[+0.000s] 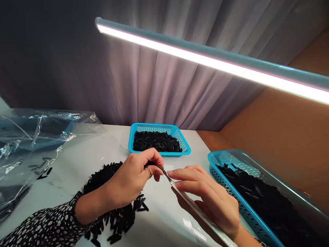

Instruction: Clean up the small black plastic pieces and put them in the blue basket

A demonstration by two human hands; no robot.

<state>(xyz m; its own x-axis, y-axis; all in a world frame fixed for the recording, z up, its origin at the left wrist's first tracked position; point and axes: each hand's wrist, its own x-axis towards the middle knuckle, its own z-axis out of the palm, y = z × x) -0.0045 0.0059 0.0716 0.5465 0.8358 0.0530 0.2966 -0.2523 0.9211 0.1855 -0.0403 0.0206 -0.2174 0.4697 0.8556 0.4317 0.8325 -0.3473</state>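
I see a white table (84, 151) carrying a long blue basket (232, 190) of black pieces at the near right, a smaller blue basket (185, 148) at the far centre and a loose black pile (106, 175) on the near left. Above that pile my left hand (131, 180) has its fingers (154, 166) pinching one small black piece (149, 164). My right hand (205, 197), just beside it, has its fingers pressed around a thin clear sleeve (195, 209) whose tip meets the piece.

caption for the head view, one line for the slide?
Left hand pinches a small black piece against a clear sleeve held by the right hand, between blue baskets.
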